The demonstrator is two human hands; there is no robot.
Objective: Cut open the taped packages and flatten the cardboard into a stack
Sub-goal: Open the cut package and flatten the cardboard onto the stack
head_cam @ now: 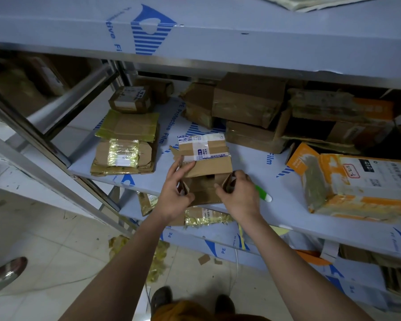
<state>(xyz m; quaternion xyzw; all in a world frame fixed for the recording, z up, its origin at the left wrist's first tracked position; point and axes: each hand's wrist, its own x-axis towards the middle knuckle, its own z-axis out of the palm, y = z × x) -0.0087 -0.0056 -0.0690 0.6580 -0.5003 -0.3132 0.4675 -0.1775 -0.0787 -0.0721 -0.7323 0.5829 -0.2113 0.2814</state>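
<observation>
We hold the cut-open cardboard box [205,163], left hand [175,195] and right hand [237,195] each pinching an end flap; next, press it flat.

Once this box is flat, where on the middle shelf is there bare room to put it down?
Bare shelf shows between the box in hand and the orange-and-white package, apart from the green-and-white cutter. A narrower strip lies between the box and the flattened stack. The back, under the piled boxes, is crowded.
</observation>
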